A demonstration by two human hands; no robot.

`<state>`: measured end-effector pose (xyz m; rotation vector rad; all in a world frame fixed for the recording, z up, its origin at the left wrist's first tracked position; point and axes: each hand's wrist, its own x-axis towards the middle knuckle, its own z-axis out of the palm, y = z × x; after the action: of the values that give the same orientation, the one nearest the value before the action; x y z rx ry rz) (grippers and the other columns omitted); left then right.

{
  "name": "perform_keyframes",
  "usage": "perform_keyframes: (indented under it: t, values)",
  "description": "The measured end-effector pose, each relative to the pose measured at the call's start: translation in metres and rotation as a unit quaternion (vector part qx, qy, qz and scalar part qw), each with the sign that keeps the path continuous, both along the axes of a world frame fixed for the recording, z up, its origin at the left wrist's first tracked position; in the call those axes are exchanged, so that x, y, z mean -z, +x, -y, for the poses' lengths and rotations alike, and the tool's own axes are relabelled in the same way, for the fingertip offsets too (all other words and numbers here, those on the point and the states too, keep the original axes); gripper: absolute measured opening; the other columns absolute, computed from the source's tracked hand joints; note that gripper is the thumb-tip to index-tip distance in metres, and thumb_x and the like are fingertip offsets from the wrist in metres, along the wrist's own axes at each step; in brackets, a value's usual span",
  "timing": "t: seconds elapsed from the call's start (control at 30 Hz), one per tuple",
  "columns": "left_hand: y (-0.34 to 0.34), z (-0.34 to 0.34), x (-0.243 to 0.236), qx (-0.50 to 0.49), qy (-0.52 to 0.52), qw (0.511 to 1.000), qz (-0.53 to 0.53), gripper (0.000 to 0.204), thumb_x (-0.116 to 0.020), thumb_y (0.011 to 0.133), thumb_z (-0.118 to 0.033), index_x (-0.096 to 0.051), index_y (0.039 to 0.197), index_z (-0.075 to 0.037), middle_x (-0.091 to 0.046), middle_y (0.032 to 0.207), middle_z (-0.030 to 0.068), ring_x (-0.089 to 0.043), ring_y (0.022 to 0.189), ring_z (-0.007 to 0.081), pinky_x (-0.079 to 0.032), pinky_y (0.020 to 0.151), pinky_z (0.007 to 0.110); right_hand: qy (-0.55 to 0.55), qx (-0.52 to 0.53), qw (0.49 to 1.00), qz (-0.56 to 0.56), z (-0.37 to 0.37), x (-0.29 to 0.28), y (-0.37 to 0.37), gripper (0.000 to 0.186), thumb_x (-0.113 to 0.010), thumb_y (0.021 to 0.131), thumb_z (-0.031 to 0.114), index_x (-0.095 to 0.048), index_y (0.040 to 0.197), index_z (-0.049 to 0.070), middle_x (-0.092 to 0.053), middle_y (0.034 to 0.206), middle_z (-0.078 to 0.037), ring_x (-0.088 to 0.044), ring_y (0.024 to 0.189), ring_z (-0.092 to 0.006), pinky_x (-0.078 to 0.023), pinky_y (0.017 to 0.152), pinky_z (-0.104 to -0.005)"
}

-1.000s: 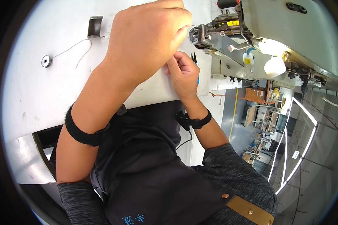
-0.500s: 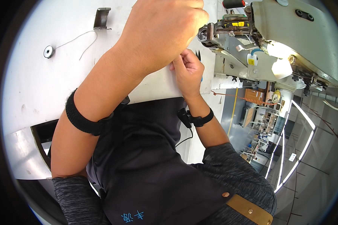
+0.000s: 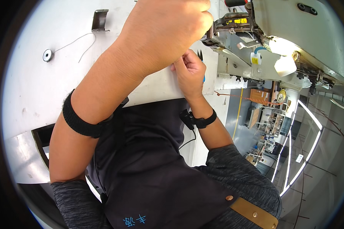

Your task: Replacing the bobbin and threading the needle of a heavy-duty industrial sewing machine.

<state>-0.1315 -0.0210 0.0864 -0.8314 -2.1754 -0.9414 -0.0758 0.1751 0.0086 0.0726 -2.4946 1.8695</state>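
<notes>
My left hand (image 3: 170, 32) is large at the top, a closed hand with curled fingers largely hidden, beside the bobbin-case end of the sewing machine's mechanism (image 3: 210, 33), which it partly covers. Just below it, my right hand (image 3: 188, 70) has its thumb and fingers pinched; whatever is between them is too hidden to make out. Black scissors with blue handles (image 3: 200, 55) lie behind my right hand, mostly covered. To the left on the white table (image 3: 65, 84) are a small metal bobbin (image 3: 47, 55) with loose pale thread and a bent metal plate (image 3: 99, 21).
The grey sewing machine head (image 3: 302, 34) with a lit white lamp fills the upper right, a dark spool (image 3: 233, 3) behind it. My dark apron and the table's edge lie below my hands. Workbenches, a yellow floor line and ceiling lights show at the far right.
My left hand has shifted a little right and now covers more of the machine's bobbin-case end. My right hand stays pinched beneath it, almost unmoved. The view has shifted slightly.
</notes>
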Motion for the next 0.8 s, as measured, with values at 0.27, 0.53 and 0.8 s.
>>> perform_keyframes:
  t: [0.27, 0.53, 0.8]
  values:
    - [-0.006, 0.012, -0.031, 0.008, -0.143, 0.987, 0.069, 0.011, -0.064, 0.078, -0.014, -0.065, 0.07, -0.007, -0.066, 0.075, 0.0098, -0.068, 0.067, 0.0314, -0.053, 0.06, 0.042, 0.0, -0.003, 1.0, 0.001, 0.003, -0.002, 0.0, 0.017, -0.069, 0.098, 0.012, -0.069, 0.108, -0.001, -0.068, 0.083, 0.0, -0.06, 0.073, -0.0032, -0.046, 0.063, -0.0182]
    - [-0.018, 0.022, -0.013, 0.059, 0.07, 0.948, 0.304, 0.015, -0.065, 0.076, -0.016, -0.07, 0.071, -0.003, -0.065, 0.067, 0.0207, -0.065, 0.066, 0.0406, -0.052, 0.062, 0.045, 0.027, 0.011, 1.0, 0.007, 0.003, -0.003, 0.0, 0.016, -0.068, 0.098, 0.011, -0.069, 0.108, -0.002, -0.069, 0.083, -0.004, -0.058, 0.068, -0.0068, -0.046, 0.064, -0.0204]
    - [0.007, -0.005, 0.025, 0.08, 0.251, 0.875, 0.406, 0.014, -0.064, 0.089, -0.011, -0.069, 0.095, 0.001, -0.069, 0.076, 0.0092, -0.067, 0.066, 0.0127, -0.051, 0.059, 0.026, 0.023, -0.002, 1.0, -0.003, 0.003, -0.002, -0.001, 0.017, -0.066, 0.098, 0.01, -0.069, 0.11, -0.002, -0.069, 0.085, 0.0, -0.058, 0.071, -0.002, -0.046, 0.064, -0.0169]
